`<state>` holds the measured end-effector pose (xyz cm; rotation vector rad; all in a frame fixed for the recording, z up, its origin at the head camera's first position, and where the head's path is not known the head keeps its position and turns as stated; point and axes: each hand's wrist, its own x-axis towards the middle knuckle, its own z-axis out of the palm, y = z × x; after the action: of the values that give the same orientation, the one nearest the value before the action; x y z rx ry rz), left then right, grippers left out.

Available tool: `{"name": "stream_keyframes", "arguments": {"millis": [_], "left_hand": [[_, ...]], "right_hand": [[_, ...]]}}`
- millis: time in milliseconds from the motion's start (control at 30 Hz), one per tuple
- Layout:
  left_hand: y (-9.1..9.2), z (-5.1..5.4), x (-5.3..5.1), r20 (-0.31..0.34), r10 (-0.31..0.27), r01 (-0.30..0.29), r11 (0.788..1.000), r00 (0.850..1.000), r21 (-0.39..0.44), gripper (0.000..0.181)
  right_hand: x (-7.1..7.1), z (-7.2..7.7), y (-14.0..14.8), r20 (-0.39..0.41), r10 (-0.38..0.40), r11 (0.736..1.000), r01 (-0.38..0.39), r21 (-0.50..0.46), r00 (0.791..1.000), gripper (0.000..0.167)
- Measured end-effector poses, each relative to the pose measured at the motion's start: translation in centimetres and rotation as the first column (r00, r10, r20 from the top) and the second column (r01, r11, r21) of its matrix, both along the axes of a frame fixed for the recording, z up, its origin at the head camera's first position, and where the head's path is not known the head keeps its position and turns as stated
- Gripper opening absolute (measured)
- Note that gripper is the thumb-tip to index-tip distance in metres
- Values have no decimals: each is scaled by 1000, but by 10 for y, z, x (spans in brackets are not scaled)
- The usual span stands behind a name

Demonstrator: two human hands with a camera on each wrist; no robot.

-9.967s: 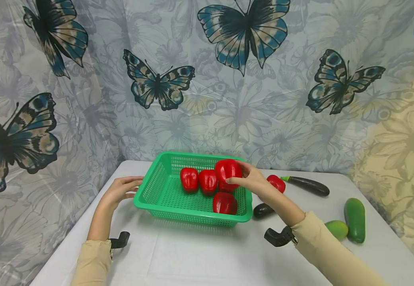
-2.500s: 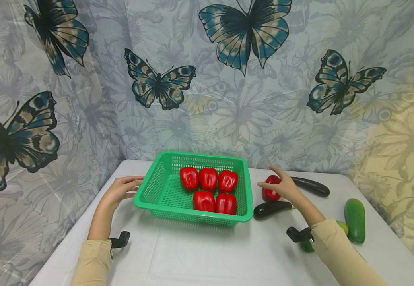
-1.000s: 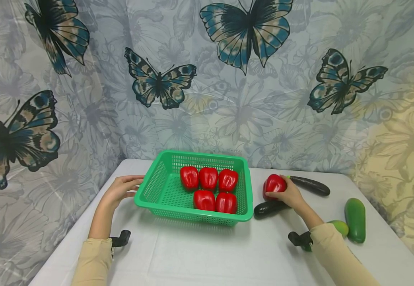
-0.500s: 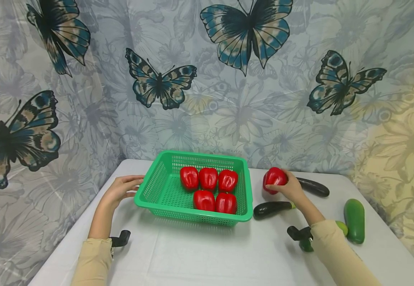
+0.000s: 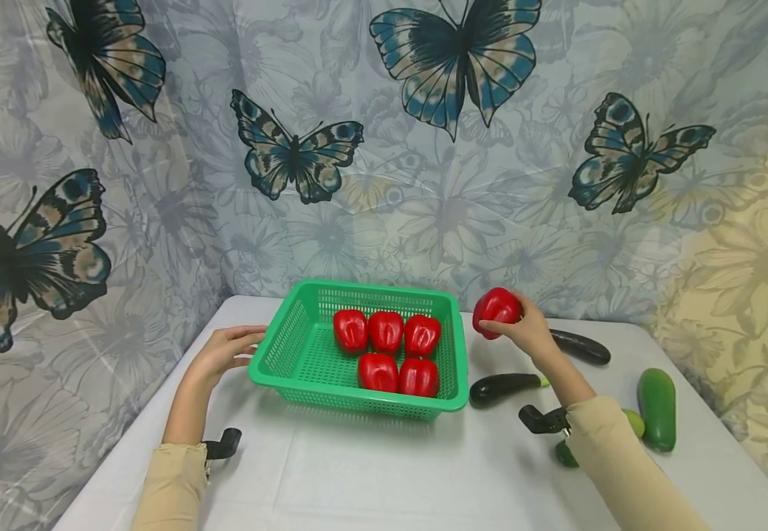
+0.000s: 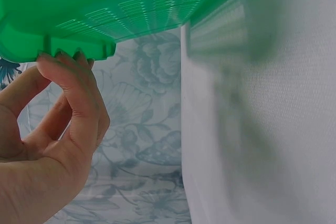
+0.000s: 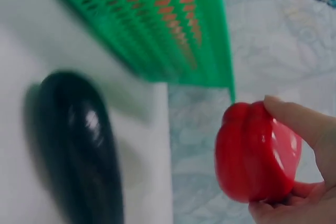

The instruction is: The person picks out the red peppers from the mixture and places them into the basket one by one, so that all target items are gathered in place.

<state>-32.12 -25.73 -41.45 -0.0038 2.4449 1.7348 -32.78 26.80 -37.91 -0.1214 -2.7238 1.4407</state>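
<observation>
My right hand [image 5: 533, 332] grips a red bell pepper [image 5: 498, 313] above the table, right of the green basket [image 5: 357, 404]. In the right wrist view, the thumb lies on one side of that bell pepper [image 7: 254, 153] and fingers on the opposite side. Several more red bell peppers [image 5: 386, 332] lie inside the basket, grouped toward its right half. My left hand [image 5: 220, 355] touches the basket's left rim. Seen from the left wrist, its bent fingertips [image 6: 62, 56] rest against the rim; the thumb tip is hidden behind a finger.
A dark eggplant [image 5: 504, 387] lies just right of the basket, with another eggplant [image 5: 581, 346] farther back. Green vegetables, including a long one [image 5: 657, 409], lie at the right, partly behind the right sleeve. A butterfly-print curtain [image 5: 450, 221] hangs behind the white table [image 5: 357, 472].
Another bell pepper was put into the basket earlier. My right hand then took hold of the one beside the eggplants, lifted it and moved it leftward. The left hand stays put.
</observation>
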Motion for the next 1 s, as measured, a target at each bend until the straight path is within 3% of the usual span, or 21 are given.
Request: {"name": "stream_keyframes", "arguments": {"millis": [400, 1000], "left_hand": [[0, -2, -2, 7, 1, -1, 1000, 1000, -11, 52], [0, 0, 1, 0, 2, -2, 1000, 1000, -12, 52]], "right_hand": [[3, 27, -42, -15, 31, 999, -31, -32, 999, 94], [-3, 31, -97, -32, 187, 981, -188, -51, 982, 89]]}}
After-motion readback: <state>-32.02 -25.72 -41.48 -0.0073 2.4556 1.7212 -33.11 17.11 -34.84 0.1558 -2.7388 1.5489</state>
